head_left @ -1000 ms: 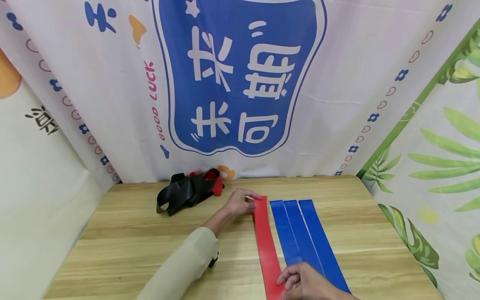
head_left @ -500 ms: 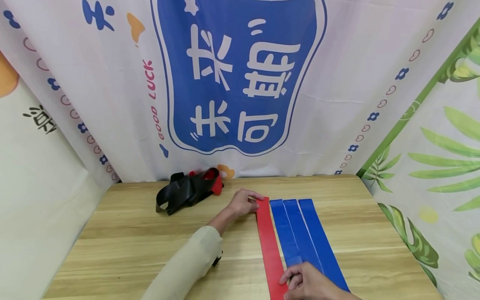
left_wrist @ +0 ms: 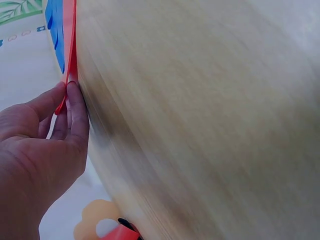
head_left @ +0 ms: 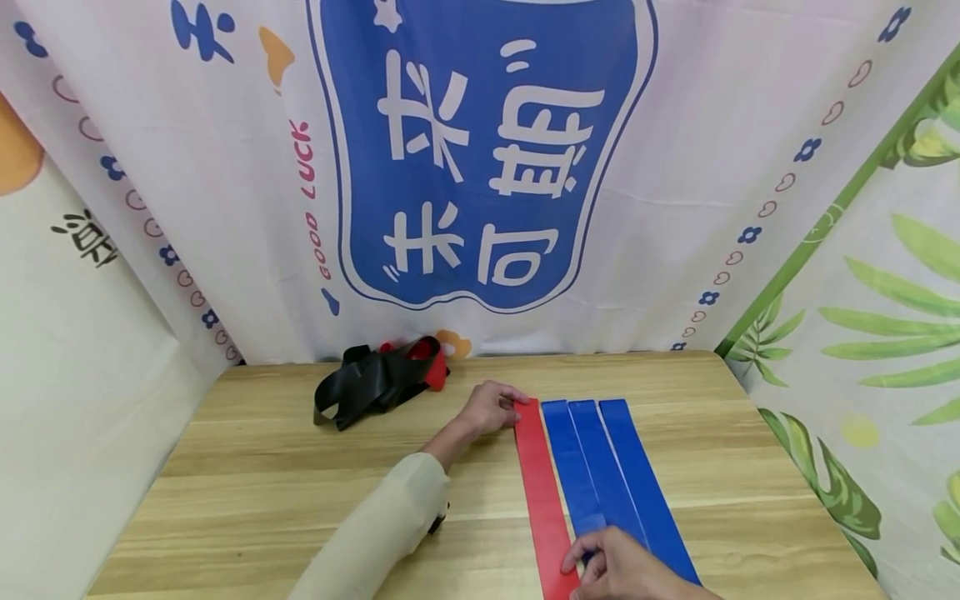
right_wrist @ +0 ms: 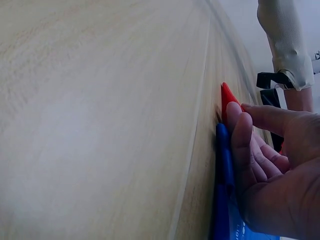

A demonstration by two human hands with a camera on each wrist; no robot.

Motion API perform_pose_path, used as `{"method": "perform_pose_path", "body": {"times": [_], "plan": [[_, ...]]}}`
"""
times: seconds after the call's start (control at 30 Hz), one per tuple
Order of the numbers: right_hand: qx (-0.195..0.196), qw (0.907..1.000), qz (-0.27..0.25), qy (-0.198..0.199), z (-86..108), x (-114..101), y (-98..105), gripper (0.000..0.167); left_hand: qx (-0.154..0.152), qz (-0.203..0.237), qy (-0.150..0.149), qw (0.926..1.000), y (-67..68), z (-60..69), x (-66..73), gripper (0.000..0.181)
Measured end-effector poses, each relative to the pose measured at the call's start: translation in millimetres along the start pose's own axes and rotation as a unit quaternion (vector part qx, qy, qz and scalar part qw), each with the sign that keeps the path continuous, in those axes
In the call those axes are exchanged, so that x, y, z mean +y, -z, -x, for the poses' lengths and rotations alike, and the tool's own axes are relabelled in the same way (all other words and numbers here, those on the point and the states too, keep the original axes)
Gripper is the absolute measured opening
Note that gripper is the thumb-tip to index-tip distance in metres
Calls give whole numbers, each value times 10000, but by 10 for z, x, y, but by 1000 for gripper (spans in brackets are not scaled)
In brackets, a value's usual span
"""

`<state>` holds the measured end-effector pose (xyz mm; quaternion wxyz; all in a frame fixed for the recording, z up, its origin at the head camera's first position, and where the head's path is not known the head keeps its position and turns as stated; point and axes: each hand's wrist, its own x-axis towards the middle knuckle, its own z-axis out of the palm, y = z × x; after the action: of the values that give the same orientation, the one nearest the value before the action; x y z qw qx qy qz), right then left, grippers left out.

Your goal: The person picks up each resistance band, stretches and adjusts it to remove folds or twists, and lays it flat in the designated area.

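Observation:
A long red band lies flat on the table, just left of several blue bands laid side by side. At its far end my left hand pinches the red band; in the left wrist view the thumb and fingers of that hand grip the folded red end. My right hand pinches the near part. The right wrist view has its thumb and fingertips on the red tip, beside the blue bands' ends.
A tangled pile of black bands with some red sits at the table's back left. The wooden table meets a printed cloth hanging behind it. More patterned cloth stands at both sides.
Both hands have shifted slightly right with the red band, which now lies closer to the leftmost blue band. The blue bands have stayed in place.

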<state>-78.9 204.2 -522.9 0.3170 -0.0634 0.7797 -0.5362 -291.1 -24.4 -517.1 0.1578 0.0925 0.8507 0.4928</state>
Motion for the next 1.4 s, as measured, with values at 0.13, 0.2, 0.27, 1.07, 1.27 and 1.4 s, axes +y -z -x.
{"method": "perform_pose_path", "body": {"times": [0.13, 0.2, 0.27, 1.07, 1.27, 1.4], "plan": [[-2, 9998, 104, -173, 5, -14, 6, 16, -36, -293, -173, 9994, 1, 8, 10, 31], [-10, 9996, 206, -190, 6, -20, 12, 15, -60, -502, -289, 9983, 4, 9, 18, 30], [-40, 9994, 294, -193, 4, -27, 20, 14, -86, -690, -408, 9967, 5, 8, 22, 30], [-370, 9960, 306, 754, -267, -237, 129, 11, 143, -883, -630, 9940, 150, 144, 35, 30], [-296, 9954, 235, 882, -411, -262, 157, 11, 86, -625, -857, 9943, 251, 231, 36, 31], [-200, 9947, 354, 943, -513, -324, 184, 11, 89, -531, -1008, 9934, 338, 320, 58, 31]]}}
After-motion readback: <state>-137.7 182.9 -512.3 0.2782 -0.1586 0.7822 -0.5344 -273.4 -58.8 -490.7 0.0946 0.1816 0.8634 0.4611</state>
